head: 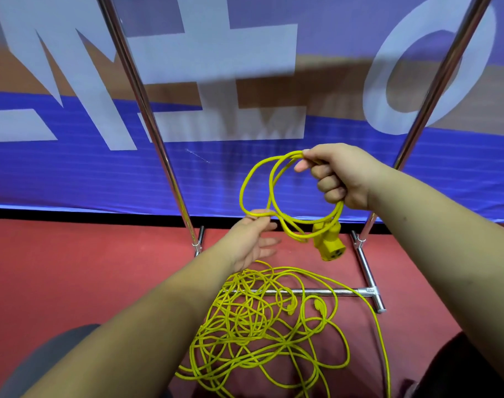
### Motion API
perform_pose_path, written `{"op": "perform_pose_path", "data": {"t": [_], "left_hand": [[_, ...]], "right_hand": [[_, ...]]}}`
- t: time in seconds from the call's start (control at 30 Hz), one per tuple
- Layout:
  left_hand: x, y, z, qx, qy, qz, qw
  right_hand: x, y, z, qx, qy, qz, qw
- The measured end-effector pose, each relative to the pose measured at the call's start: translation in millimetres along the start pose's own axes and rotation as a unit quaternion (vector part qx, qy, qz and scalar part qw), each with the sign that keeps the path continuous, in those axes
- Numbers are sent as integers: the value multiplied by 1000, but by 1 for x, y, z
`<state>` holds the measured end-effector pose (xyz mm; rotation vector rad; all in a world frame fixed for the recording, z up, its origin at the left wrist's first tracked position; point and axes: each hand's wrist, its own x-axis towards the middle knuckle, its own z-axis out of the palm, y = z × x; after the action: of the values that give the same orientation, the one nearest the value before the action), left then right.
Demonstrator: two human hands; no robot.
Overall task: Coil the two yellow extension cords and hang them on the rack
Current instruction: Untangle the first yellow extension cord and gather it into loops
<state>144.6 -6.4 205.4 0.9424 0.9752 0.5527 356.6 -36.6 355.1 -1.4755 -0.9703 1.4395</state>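
The coil of thin yellow cord hangs in the air in front of the rack, a few loose loops with a chunky yellow socket end dangling below. The right hand is clenched around the tops of the loops. The left hand pinches 1 strand at the coil's lower left, its other fingers loosely spread. Below, the tangled pile of yellow cord sprawls on the red floor, draped over the rack's base bar. The coil hangs between the 2 chrome uprights, with open space on either side, before a blue banner.
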Motion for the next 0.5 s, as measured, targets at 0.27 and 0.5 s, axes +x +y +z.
{"op": "perform_pose_path", "data": {"t": [0.27, 0.5], "left_hand": [[-14, 33, 1, -166, -27, 30, 985], [-10, 35, -7, -148, 23, -2, 989]], "right_hand": [[15, 11, 2, -5, 89, -2, 996], [21, 16, 3, 29, 141, -24, 989]]}}
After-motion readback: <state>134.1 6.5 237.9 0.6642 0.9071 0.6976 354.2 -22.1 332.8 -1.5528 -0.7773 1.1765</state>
